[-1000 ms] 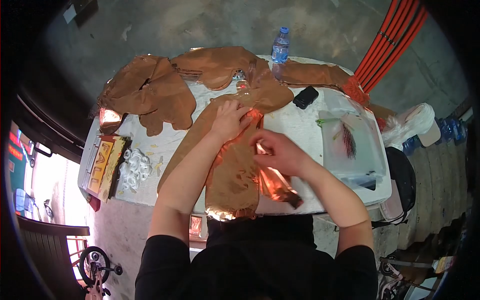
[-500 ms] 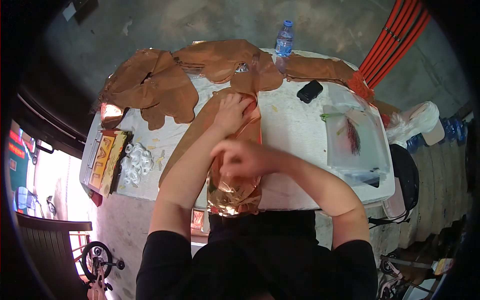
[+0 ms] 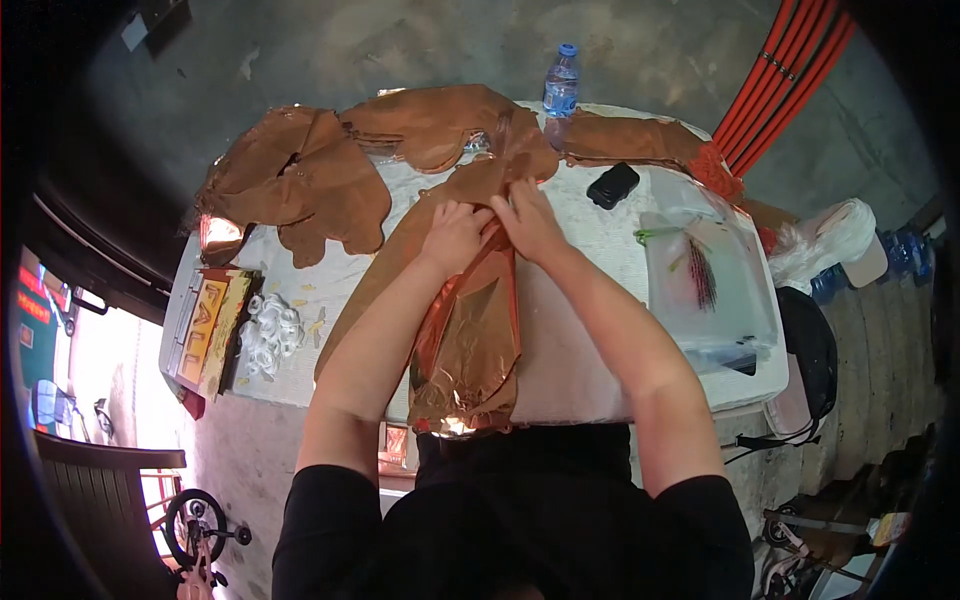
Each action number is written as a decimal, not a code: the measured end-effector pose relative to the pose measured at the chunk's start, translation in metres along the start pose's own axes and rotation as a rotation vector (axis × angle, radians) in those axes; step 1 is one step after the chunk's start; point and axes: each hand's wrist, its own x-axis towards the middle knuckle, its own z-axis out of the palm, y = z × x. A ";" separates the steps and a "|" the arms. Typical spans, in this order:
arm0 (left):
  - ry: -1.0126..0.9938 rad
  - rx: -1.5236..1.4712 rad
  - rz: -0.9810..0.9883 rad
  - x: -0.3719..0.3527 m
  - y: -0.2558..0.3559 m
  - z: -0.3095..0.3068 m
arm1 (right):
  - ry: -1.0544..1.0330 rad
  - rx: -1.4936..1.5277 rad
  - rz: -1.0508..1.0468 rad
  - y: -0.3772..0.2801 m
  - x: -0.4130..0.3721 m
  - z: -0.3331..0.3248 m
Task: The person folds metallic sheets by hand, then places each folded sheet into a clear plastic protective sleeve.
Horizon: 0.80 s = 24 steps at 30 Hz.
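A long brown foil piece (image 3: 470,355) lies along the middle of the white table, its shiny coppery end at the near edge. My left hand (image 3: 457,236) is closed on its upper part, fingers curled. Right beside it, my right hand (image 3: 529,219) pinches the same piece, fingertips close to those of the left. What lies under the fingertips is hidden. More brown foil sheets (image 3: 300,185) are spread at the back left, with another stack (image 3: 440,115) behind my hands and a folded one (image 3: 630,138) at the back right.
On the white table (image 3: 580,370) are a water bottle (image 3: 562,82), a black case (image 3: 613,186), clear plastic bags (image 3: 710,290), white ribbon rolls (image 3: 270,335) and a yellow box (image 3: 215,325). Red tubes (image 3: 780,85) stand beyond the back right edge.
My right hand has moved from above the lower foil up and away, to beside my left hand, and now grips the foil. The foil's lower part lies more exposed. The view has shifted slightly.
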 end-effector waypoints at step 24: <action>-0.381 -0.020 -0.184 0.010 -0.005 -0.008 | -0.212 -0.312 -0.290 -0.033 -0.088 -0.002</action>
